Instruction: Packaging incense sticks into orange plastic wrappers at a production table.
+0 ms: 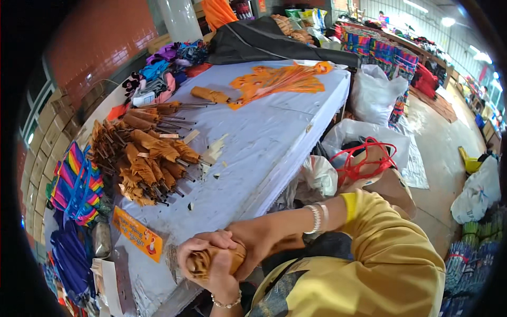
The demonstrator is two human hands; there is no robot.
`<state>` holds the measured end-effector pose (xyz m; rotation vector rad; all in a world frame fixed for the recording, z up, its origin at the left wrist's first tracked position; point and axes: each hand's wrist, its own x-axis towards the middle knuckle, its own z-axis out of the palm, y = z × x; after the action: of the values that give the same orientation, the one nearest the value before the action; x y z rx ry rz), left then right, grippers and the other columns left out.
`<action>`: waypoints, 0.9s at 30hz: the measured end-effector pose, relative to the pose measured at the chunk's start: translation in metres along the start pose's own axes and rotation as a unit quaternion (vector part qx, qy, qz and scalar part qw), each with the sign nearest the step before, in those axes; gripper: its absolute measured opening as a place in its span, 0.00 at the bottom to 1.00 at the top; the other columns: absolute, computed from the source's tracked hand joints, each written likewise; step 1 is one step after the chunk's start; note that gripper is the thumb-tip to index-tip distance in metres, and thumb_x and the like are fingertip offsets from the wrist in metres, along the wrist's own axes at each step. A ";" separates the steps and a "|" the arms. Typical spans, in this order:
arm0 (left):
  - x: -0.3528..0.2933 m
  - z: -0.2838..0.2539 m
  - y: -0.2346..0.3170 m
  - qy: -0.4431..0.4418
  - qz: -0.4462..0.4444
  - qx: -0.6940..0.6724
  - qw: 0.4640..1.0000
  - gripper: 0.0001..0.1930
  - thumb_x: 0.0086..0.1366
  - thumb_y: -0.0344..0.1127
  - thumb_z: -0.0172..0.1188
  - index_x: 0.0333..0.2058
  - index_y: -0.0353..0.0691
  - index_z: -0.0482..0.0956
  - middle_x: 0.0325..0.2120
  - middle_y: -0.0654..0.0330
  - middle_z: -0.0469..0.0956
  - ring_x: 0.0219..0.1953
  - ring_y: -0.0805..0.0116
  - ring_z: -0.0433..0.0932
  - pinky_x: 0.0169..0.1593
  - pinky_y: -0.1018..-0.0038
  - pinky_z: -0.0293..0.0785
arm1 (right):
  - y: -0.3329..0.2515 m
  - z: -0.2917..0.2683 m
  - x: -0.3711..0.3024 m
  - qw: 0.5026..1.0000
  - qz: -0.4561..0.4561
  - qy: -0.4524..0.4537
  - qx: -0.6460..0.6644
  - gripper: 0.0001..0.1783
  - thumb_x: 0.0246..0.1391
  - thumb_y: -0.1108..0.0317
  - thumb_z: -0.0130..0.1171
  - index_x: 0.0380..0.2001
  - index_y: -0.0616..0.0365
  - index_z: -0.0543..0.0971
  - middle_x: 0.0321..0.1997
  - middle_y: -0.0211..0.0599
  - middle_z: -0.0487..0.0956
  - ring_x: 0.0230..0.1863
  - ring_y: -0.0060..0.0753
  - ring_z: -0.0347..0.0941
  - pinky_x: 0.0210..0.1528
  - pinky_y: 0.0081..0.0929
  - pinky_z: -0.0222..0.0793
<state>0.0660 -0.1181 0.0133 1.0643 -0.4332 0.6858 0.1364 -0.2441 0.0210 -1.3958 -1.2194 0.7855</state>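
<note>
A rolled brown folding umbrella (202, 263) is held in front of my body, over the near edge of the table, its bunched cloth end toward the left. My left hand (193, 253), with a beaded bracelet, curls its fingers and thumb round that end. My right hand (253, 240), below a silver bangle and yellow sleeve, wraps the roll from the right side. The rest of the umbrella is hidden by my hands. Beyond them on the table lies a pile of similar brown umbrellas (153, 153) with dark shafts sticking out. A single rolled brown umbrella (209, 95) lies farther back.
The table (248, 153) has a pale sheet over it. Orange printed cloth (285, 82) lies spread at the far end, near black fabric (274, 39). An orange printed card (137, 234) lies near left. White sacks (377, 92) and a bag with red handles (377, 182) stand at right.
</note>
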 end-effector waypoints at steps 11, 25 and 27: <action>0.010 -0.013 -0.002 0.017 -0.071 -0.018 0.997 0.06 0.63 0.23 0.48 0.37 0.34 0.72 0.14 0.66 0.66 0.11 0.81 0.61 0.19 0.83 0.62 | 0.024 0.003 0.026 0.973 0.091 0.069 -0.201 0.15 0.35 0.63 0.65 0.28 0.57 0.76 0.26 0.46 0.78 0.29 0.43 0.75 0.29 0.36 0.69; 0.037 -0.193 0.020 -0.053 0.125 0.668 0.732 0.21 0.50 0.40 0.67 0.40 0.35 0.75 0.37 0.48 0.76 0.39 0.54 0.76 0.44 0.67 0.72 | 0.057 -0.004 -0.024 0.957 0.127 0.258 0.045 0.21 0.35 0.75 0.68 0.35 0.59 0.71 0.26 0.28 0.73 0.19 0.16 0.68 0.20 0.15 0.64; 0.036 -0.225 0.026 -0.136 -0.025 0.706 0.694 0.18 0.53 0.41 0.64 0.37 0.33 0.77 0.34 0.50 0.78 0.38 0.56 0.76 0.43 0.68 0.72 | 0.056 -0.003 -0.021 0.960 0.125 0.247 0.037 0.21 0.35 0.75 0.68 0.35 0.58 0.71 0.26 0.28 0.73 0.19 0.16 0.68 0.20 0.15 0.64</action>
<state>0.0738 0.1038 -0.0445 2.6741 -0.0264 0.7800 0.1471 -0.2599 -0.0355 -1.5817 -0.6289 0.5923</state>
